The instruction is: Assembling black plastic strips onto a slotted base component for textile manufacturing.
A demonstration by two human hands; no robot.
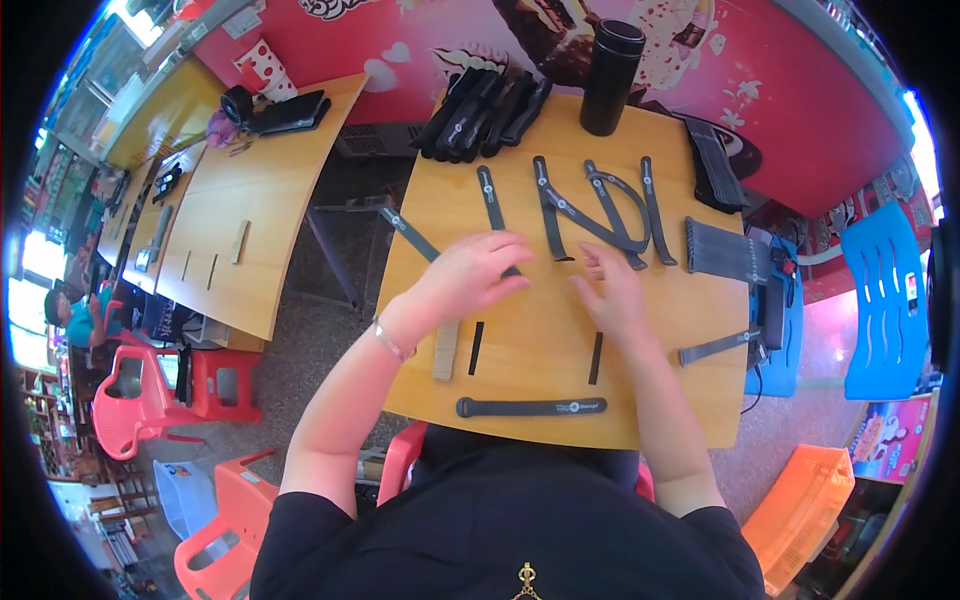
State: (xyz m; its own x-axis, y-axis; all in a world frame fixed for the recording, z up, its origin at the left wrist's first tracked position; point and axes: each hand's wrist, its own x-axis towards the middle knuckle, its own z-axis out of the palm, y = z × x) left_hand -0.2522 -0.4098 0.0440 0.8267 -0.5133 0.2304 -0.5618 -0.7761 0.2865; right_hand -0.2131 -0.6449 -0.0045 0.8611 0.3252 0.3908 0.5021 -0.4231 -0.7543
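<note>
Above the middle of the wooden table, my left hand is open, its fingers stretched to the right. Its fingertips are near the lower end of a dark grey strap; contact I cannot tell. Another strap runs past the table's left edge, its lower end hidden by that hand. My right hand is open, thumb and fingers apart, just below several crossing straps. One grey looped strap lies flat by the near edge. Two narrow black strips and a beige bar lie nearer me.
A black cylindrical bottle and a pile of black strap bundles stand at the back. Grey bundles lie along the right edge. Left is another table and red chairs; right, a blue chair and orange crate.
</note>
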